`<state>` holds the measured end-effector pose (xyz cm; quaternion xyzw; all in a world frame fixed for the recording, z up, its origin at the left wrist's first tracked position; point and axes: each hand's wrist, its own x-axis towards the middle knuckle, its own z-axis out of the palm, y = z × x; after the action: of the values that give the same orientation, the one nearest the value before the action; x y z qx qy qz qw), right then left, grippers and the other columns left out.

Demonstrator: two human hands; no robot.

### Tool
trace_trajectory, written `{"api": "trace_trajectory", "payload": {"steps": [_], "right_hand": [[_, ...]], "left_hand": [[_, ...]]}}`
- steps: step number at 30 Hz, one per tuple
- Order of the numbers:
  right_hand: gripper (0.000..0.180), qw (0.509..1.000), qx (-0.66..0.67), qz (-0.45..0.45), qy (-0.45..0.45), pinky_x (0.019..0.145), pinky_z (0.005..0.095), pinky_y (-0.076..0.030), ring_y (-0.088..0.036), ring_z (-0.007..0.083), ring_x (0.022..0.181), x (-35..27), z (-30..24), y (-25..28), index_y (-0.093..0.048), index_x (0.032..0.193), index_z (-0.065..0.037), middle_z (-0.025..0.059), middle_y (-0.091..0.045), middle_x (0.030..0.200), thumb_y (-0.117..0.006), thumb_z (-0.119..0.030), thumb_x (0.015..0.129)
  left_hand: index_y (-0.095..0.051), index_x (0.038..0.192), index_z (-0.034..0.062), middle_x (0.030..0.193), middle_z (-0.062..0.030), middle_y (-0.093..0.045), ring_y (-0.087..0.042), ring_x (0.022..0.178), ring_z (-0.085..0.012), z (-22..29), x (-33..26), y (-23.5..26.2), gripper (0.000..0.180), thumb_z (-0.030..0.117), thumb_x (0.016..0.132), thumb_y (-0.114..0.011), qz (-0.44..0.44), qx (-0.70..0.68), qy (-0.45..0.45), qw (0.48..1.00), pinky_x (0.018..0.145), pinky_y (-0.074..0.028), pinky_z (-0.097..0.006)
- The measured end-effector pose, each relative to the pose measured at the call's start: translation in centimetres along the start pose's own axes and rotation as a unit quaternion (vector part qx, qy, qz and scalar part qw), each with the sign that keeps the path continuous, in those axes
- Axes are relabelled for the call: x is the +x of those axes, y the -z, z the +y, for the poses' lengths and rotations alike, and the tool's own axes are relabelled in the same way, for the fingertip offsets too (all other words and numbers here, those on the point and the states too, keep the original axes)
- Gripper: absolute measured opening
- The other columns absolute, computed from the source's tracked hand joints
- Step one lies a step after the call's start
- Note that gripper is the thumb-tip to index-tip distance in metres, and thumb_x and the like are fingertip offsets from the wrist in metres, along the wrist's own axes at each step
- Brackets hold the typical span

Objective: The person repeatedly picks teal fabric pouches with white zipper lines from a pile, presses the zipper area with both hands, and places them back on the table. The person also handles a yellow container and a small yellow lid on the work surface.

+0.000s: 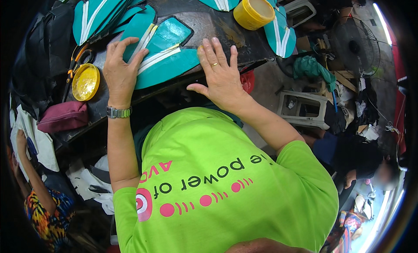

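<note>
A teal panel (167, 72) with black edging and two white strips (159, 58) meeting in a V lies near the table's front edge. The strips' upper ends look yellowish. My left hand (119, 72), with a watch on the wrist, rests at the panel's left side. Its fingers are bent, and a gap shows between thumb and index finger beside one strip. My right hand (219, 74) lies flat with fingers spread, its fingertips at the panel's right end. A glossy teal flap (172, 33) extends from the panel's upper side.
Similar teal pieces (93, 17) are stacked at the far left. A yellow tub (254, 12) stands far right on the dark table. Left of my hands are a yellow lid (85, 81), orange-handled scissors (75, 63) and a maroon pouch (64, 116). A stool (303, 108) and fan (355, 46) stand right.
</note>
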<state>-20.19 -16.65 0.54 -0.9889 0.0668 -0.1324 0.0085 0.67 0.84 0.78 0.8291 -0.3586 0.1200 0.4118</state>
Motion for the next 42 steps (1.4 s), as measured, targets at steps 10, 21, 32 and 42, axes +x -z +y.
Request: {"api": "trace_trajectory", "payload": {"steps": [10, 21, 32, 42], "right_hand": [[0.099, 0.996, 0.053, -0.057, 0.054, 0.115, 0.0711, -0.014, -0.014, 0.0393, 0.153, 2.2, -0.4, 0.3, -0.033, 0.157, -0.022, 0.0174, -0.024, 0.164, -0.080, -0.052, 0.076], [0.059, 0.977, 0.203, 0.029, 0.056, 0.117, 0.0630, -0.020, -0.026, 0.0399, 0.149, 0.2, 2.0, 2.9, -0.059, 0.141, -0.026, 0.0146, -0.036, 0.158, -0.077, -0.036, 0.086], [0.095, 0.687, 0.705, 0.165, -0.064, 0.092, 0.0300, -0.050, -0.058, 0.0180, 0.114, 1.0, -0.4, 4.4, 0.017, 0.161, -0.018, 0.0185, -0.052, 0.138, -0.049, 0.009, 0.098], [0.102, 0.657, 0.700, 0.229, -0.160, 0.077, 0.0229, -0.051, -0.061, 0.0117, 0.089, 6.1, 7.0, 7.8, 0.004, 0.163, -0.020, 0.0152, -0.059, 0.113, -0.053, 0.015, 0.085]], "left_hand": [[-0.075, 0.109, 0.0169, 0.105, -0.0084, -0.065, -0.066, 0.097, -0.0286, 0.0, -0.1, 0.0, 0.034, 0.026, 0.077, -0.084, 0.012, 0.005, -0.009, 1.000, 0.081, -0.052, -0.037], [-0.076, 0.111, 0.0068, 0.112, -0.0099, -0.069, -0.064, 0.108, -0.0238, 0.0, -0.7, 0.4, 0.033, 0.010, 0.078, -0.083, 0.073, -0.154, 0.037, 0.985, 0.097, -0.047, -0.034], [-0.058, 0.125, 0.0052, 0.118, -0.0048, -0.063, -0.061, 0.105, -0.0134, 7.3, -4.1, -4.6, 0.022, 0.005, 0.103, -0.054, 0.083, -0.586, 0.224, 0.775, 0.092, -0.052, -0.029], [-0.062, 0.126, 0.0067, 0.121, -0.0099, -0.062, -0.056, 0.106, -0.0197, 10.2, 1.4, -4.6, 0.031, 0.001, 0.096, -0.058, -0.130, -0.352, 0.007, 0.927, 0.097, -0.043, -0.032]]}}
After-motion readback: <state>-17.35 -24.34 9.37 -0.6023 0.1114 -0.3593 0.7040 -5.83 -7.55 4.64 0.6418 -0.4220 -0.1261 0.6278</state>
